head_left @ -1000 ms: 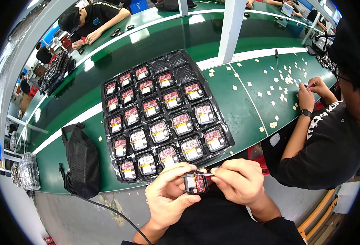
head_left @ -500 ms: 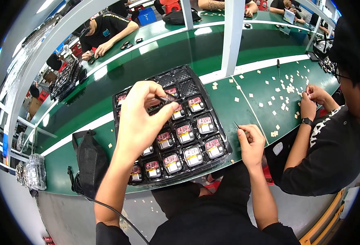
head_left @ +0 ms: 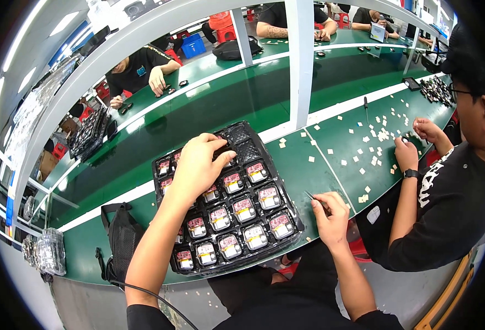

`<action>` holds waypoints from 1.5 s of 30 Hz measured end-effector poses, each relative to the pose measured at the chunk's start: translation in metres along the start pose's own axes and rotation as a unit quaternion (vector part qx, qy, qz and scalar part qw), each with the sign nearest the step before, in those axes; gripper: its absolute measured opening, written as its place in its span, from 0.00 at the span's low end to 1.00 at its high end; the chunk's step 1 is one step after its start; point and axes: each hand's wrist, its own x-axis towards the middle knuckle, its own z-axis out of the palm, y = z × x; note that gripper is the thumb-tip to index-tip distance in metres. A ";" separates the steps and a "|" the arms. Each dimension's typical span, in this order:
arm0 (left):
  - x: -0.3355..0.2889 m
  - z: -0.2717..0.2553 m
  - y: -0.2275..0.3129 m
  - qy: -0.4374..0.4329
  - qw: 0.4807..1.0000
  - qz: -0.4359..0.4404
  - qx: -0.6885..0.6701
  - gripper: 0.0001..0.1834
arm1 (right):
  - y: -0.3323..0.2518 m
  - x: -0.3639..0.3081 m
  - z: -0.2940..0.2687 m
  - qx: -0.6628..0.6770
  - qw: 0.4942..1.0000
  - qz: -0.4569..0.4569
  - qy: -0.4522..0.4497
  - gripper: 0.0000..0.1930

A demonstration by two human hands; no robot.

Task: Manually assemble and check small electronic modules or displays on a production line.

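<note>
My left hand [head_left: 199,165] is over the black plastic tray [head_left: 294,217], its thumb and forefinger closed around the edges of a small dark-cased device at an upper pocket. The fingers hide most of that device. Several square devices with red circuit boards and silvery parts, such as this circuit-board device [head_left: 244,209], sit in the tray's pockets. To the right of the tray, my right hand [head_left: 332,219] grips slim dark tweezers [head_left: 310,196], their tips pointing up and left over the green table.
Beside the tray on the left lies a black bag [head_left: 125,237]. Small pale squares [head_left: 384,135] and a screwdriver [head_left: 366,109] are scattered on the green table [head_left: 330,165] at right, where a co-worker [head_left: 429,192] sits close. A white post [head_left: 300,66] rises beyond the tray.
My left hand has gone down with the small device from above the tray to an upper pocket. The right hand has shifted slightly down and left, still with the tweezers. The view has tilted.
</note>
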 end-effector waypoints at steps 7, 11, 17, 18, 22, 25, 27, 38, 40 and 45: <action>-0.017 -0.002 -0.008 -0.074 0.997 -0.009 0.026 0.32 | -0.007 0.000 0.003 -0.009 1.000 0.004 -0.009 0.06; -0.026 -0.010 0.000 -0.052 0.998 0.017 0.043 0.30 | -0.006 0.000 0.002 -0.019 1.000 -0.004 -0.013 0.06; -0.072 -0.031 0.051 -0.090 0.991 0.070 -0.072 0.32 | -0.009 -0.002 0.003 -0.016 0.999 0.027 -0.020 0.07; -0.084 -0.037 0.063 -0.104 0.990 0.077 -0.059 0.33 | -0.009 -0.003 0.005 -0.018 0.999 0.025 -0.025 0.07; -0.116 -0.036 0.096 -0.131 0.985 0.110 -0.015 0.40 | -0.010 -0.003 0.006 -0.022 1.000 0.002 -0.022 0.07; -0.132 -0.022 0.103 -0.127 0.988 0.087 -0.004 0.42 | -0.011 -0.003 0.005 -0.040 0.999 -0.004 -0.028 0.07; -0.138 -0.013 0.106 -0.133 0.988 0.079 -0.010 0.42 | -0.008 -0.004 0.006 -0.049 0.998 -0.012 -0.026 0.07; -0.145 -0.002 0.104 -0.098 0.994 0.057 -0.012 0.43 | -0.010 -0.003 0.009 -0.059 0.998 -0.025 -0.024 0.06; -0.145 0.000 0.105 -0.098 0.993 0.057 -0.018 0.43 | -0.010 -0.003 0.008 -0.068 0.997 -0.030 -0.020 0.06; -0.147 0.003 0.106 -0.092 0.995 0.036 -0.001 0.43 | -0.006 -0.003 0.010 -0.050 0.998 -0.025 -0.026 0.07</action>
